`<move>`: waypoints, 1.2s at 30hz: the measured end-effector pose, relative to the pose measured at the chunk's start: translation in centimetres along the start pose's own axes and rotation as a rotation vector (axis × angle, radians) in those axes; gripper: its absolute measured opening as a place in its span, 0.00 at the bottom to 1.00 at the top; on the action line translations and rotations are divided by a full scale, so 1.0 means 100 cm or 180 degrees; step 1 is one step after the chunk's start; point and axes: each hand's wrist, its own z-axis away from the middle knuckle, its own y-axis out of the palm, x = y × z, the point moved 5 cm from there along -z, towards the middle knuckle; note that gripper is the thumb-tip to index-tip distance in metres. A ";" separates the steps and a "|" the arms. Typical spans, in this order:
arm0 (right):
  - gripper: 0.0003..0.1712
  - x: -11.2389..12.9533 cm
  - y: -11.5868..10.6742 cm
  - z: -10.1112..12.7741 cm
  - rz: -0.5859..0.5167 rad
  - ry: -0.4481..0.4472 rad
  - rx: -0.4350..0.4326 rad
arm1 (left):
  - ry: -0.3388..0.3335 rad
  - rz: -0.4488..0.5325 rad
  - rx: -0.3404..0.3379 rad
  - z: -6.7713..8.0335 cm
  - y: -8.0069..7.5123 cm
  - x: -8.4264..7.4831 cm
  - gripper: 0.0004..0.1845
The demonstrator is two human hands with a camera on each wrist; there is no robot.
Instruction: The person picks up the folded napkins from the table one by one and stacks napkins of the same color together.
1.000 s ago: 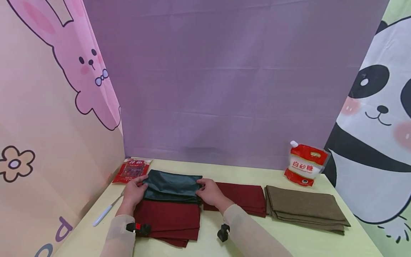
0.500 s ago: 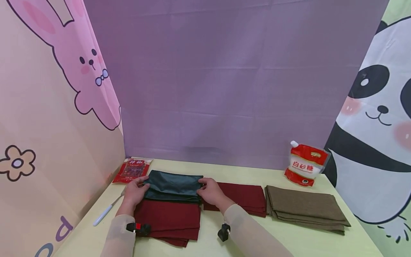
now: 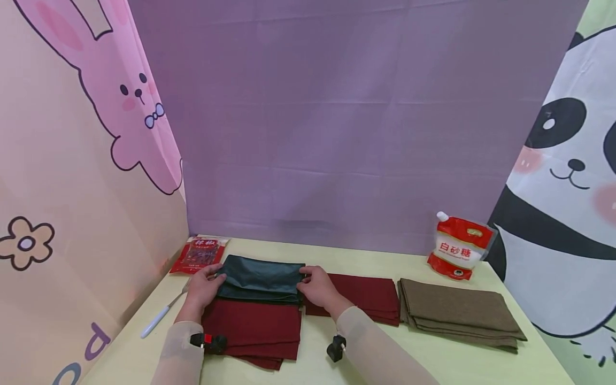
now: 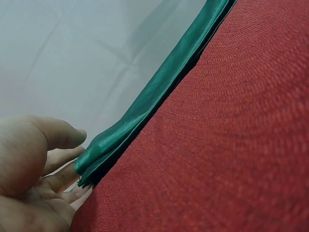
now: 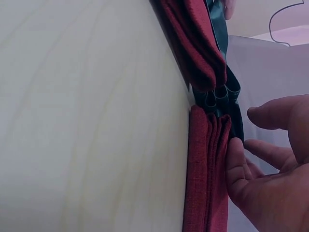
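A folded dark green cloth (image 3: 262,275) with a satin sheen lies behind a folded dark red cloth (image 3: 252,323) and partly against it. At its left end is my left hand (image 3: 203,289), fingers fairly straight and touching the edge; the left wrist view shows the thumb (image 4: 67,134) beside the layered green end. My right hand (image 3: 317,287) is at the opposite end. In the right wrist view its thumb (image 5: 270,113) stands apart from the fingers, which reach the green folds next to a second red folded cloth (image 5: 207,169).
Right of my right hand lies the second red cloth (image 3: 368,299), then a stack of brown folded cloth (image 3: 457,310). A spouted sugar pouch (image 3: 459,246) stands at the back right. At left are a red chili packet (image 3: 199,255) and a slim utensil with a pale handle (image 3: 155,322).
Both hands stay at the two ends of the green cloth with barely any movement. The whole head view shifts very slightly.
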 end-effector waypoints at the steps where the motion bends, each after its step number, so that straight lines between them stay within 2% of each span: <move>1: 0.29 0.000 0.000 0.000 0.0000 0.0000 0.0001 | 0.0002 -0.0004 0.0010 0.000 0.000 0.000 0.25; 12: 0.29 -0.002 0.000 0.001 -0.0016 0.0003 -0.0001 | -0.0022 0.0015 0.0062 0.000 0.000 0.002 0.25; 17: 0.29 -0.004 -0.002 0.002 -0.0032 0.0021 -0.0028 | 0.0043 0.0067 0.0015 -0.001 0.000 0.001 0.25; 25: 0.27 -0.002 -0.007 0.007 -0.0103 -0.0017 -0.0111 | 0.0214 0.0146 -0.0140 0.000 -0.003 -0.010 0.25; 33: 0.23 -0.001 -0.015 0.019 -0.0121 -0.0194 -0.0336 | 0.0349 0.0274 -0.0140 0.002 -0.003 -0.022 0.24; 36: 0.23 -0.002 -0.018 0.022 -0.0142 -0.0236 -0.0376 | 0.0469 0.0315 -0.0174 0.004 0.000 -0.028 0.22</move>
